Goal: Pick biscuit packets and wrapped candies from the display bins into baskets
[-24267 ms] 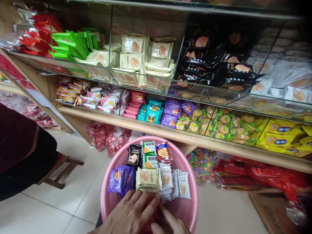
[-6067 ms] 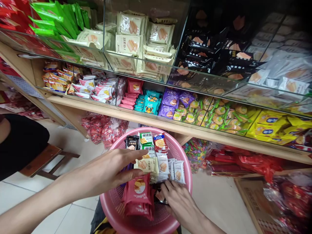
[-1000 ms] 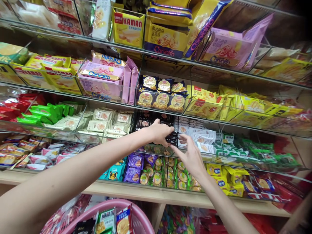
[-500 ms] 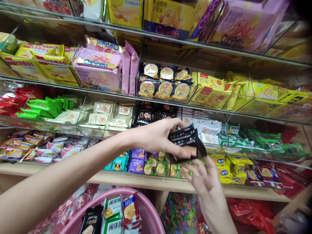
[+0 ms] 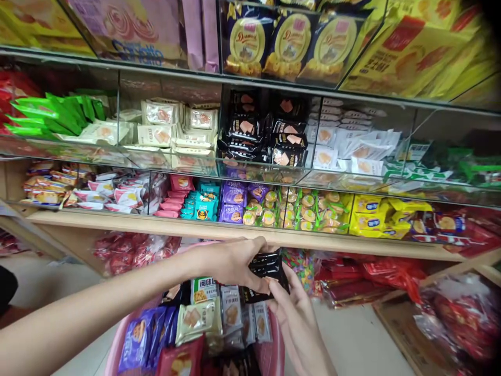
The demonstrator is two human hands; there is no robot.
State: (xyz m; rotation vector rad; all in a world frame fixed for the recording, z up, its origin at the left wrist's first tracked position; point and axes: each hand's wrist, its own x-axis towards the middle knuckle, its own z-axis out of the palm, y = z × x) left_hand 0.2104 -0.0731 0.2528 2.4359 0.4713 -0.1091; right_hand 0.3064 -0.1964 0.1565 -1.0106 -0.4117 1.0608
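Observation:
Several black snack packets (image 5: 270, 266) are gripped in a stack between both hands, over the back right of a pink basket (image 5: 277, 344). My left hand (image 5: 230, 261) holds the stack from the left, fingers wrapped over its top. From the right, my right hand (image 5: 291, 308) presses its thumb and fingers on the same packets. Below the hands, the basket holds purple packets (image 5: 143, 337), a cream packet (image 5: 199, 319), a green and white packet (image 5: 204, 289), grey packets (image 5: 231, 308) and a red packet (image 5: 180, 357).
Glass-fronted shelves cross the view, with more black packets (image 5: 245, 128), cream packets (image 5: 158, 134) and white packets (image 5: 366, 149). A wooden shelf edge (image 5: 156, 226) runs just behind the hands. Red bagged goods (image 5: 465, 313) lie at the lower right.
Both hands have moved down and left with the black packets, from in front of the shelves to over the basket. The view has tilted downward, showing more of the basket.

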